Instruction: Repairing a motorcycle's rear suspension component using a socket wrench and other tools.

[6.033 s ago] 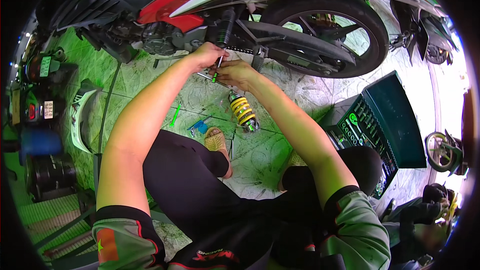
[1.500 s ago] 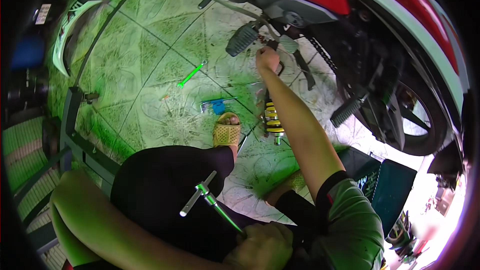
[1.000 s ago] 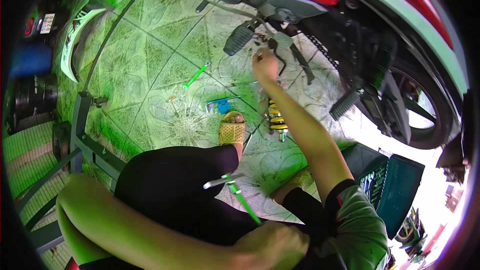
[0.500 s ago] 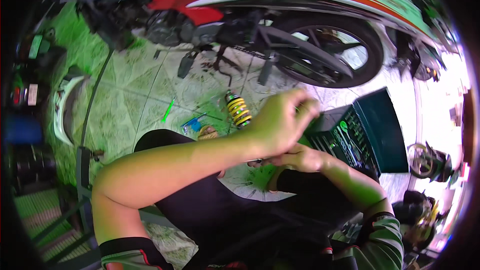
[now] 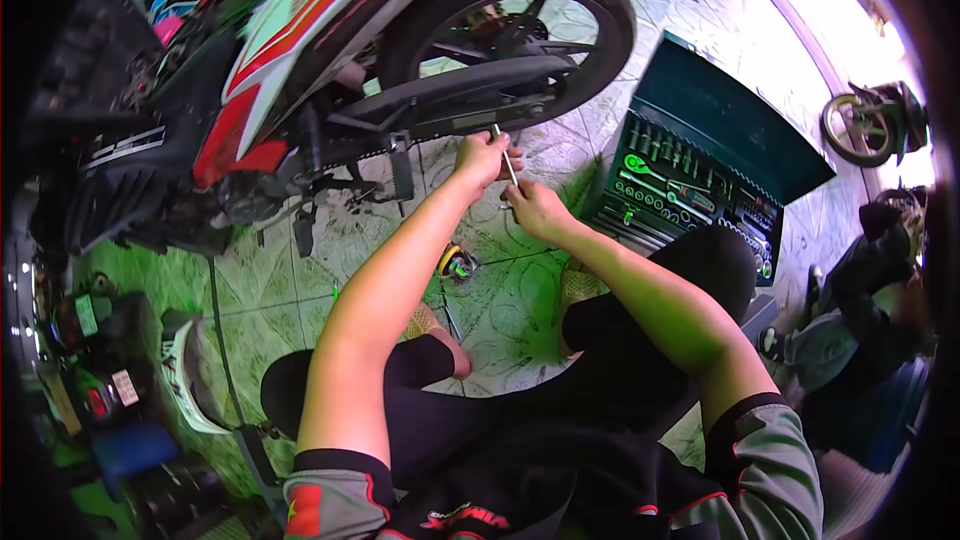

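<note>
left grip (image 5: 483, 158), right grip (image 5: 540, 210): fingers curled closed on 1 silver rod (image 5: 509, 168) | rod: spanning both grips | wheel (image 5: 507, 35): beyond grips | risk: loose fingers could drop rod; wide swing could knock wheel

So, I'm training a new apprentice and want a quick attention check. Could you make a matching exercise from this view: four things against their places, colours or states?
1. Toolbox
2. Silver tool shaft
3. Shock absorber
4. Rear wheel

A. partly yellow, lying on the tiled floor
B. black, fitted to the motorcycle
C. held by the left hand and right hand
D. dark green, standing open

Pairs: 1-D, 2-C, 3-A, 4-B
</note>
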{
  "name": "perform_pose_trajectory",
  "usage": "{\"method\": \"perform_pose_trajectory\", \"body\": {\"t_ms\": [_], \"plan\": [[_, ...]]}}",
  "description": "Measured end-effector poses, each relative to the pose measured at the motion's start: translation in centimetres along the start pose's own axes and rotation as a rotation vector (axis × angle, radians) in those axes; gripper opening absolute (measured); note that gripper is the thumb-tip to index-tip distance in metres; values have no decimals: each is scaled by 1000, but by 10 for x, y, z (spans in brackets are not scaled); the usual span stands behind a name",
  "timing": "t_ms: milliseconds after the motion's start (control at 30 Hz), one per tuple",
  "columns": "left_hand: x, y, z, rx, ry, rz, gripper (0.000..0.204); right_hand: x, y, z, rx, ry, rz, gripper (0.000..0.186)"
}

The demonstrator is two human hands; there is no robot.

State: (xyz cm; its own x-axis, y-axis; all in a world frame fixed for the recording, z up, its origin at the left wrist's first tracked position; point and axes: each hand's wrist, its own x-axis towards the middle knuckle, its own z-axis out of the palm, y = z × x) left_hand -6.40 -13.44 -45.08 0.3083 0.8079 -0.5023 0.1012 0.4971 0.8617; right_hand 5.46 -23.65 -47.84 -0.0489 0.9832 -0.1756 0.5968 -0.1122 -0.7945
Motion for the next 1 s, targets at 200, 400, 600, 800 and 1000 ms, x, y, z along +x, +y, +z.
{"method": "perform_pose_trajectory", "body": {"t_ms": [200, 400, 600, 800, 1000], "plan": [[43, 3, 16, 48, 100, 126, 22, 28, -8, -7, 370, 88, 272, 40], [50, 6, 26, 75, 196, 182, 23, 35, -6, -9, 545, 117, 303, 37], [53, 10, 32, 69, 268, 191, 24, 42, 7, -3, 723, 80, 242, 40], [55, 15, 39, 143, 342, 186, 23, 43, 4, -19, 923, -93, 465, 43], [54, 9, 25, 28, 246, 83, 22, 30, -14, -43, -574, 164, 95, 54]]}}
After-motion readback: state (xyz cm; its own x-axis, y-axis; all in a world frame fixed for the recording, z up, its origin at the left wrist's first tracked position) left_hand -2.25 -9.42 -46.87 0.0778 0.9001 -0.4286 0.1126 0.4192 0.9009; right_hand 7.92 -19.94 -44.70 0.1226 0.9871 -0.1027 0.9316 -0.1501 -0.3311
